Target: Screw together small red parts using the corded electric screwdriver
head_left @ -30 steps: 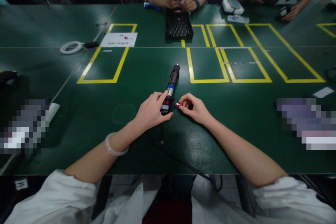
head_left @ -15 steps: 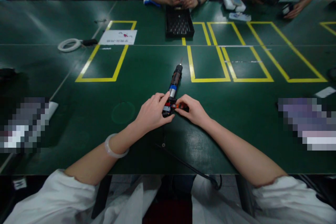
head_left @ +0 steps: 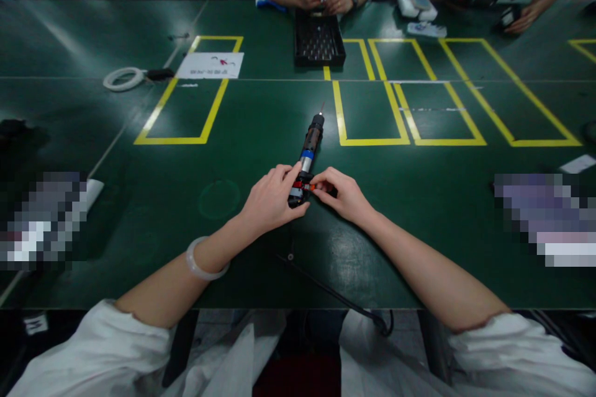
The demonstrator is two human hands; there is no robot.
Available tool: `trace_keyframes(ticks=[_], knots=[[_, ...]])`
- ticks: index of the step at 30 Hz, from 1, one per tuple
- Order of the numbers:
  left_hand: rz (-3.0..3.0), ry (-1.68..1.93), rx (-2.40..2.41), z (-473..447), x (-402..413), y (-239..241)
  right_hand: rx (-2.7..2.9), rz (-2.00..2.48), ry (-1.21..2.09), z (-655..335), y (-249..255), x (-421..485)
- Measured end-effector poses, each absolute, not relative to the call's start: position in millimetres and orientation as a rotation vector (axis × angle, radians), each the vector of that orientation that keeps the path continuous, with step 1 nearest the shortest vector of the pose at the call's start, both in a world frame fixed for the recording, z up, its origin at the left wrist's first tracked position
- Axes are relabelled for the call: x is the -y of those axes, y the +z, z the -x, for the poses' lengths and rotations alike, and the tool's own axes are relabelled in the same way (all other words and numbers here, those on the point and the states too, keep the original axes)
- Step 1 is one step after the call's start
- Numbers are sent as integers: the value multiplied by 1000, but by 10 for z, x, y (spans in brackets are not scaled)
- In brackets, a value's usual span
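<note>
A slim electric screwdriver lies on the green table, its thin bit pointing away from me. Its body is black and brown with a blue and silver band, and red and dark parts show near its rear end. My left hand is closed around that rear end, thumb along one side and fingers over it. At the right side of the tool, my right hand pinches a small orange piece against the red part. The fingers partly hide this piece, and its kind is unclear. A black cable runs toward the table's front edge.
Yellow tape outlines mark the table. A white paper and a white cable coil lie at the left. Across the table, a person holds a tool over a black tray. Blurred-out items flank both sides.
My right hand's fingertips have shifted slightly on the orange piece, and less of it shows. My left hand and the electric screwdriver stay in place.
</note>
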State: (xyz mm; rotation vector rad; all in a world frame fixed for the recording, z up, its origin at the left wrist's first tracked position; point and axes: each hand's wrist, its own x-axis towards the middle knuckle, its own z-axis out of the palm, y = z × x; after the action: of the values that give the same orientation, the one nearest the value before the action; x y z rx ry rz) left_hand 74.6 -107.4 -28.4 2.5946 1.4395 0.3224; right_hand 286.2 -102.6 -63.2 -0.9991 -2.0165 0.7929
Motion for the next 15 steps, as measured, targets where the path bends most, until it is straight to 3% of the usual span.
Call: trace_keyframes(ticks=[15], knots=[[-2566,262,-1569,-846,1099,-250,2005,934,760,-2869,-659,1021]])
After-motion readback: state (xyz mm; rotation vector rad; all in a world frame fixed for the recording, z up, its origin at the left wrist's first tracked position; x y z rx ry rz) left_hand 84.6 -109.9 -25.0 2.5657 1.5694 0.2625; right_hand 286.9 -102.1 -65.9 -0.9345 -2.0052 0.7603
